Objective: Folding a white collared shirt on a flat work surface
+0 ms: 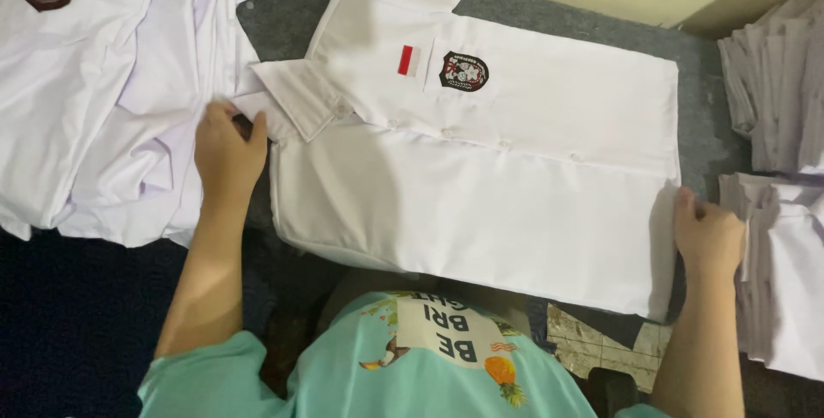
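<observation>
A white short-sleeved shirt lies buttoned and flat on a grey mat, collar to the left, hem to the right. It has a small red-and-white patch and a dark round badge on the chest. My left hand grips the collar end of the shirt. At the bottom hem, my right hand pinches the cloth at the right edge.
A loose heap of white shirts lies at the left, one with a dark badge. Stacks of folded white shirts stand at the right. The grey mat covers the floor; a tiled patch shows near my lap.
</observation>
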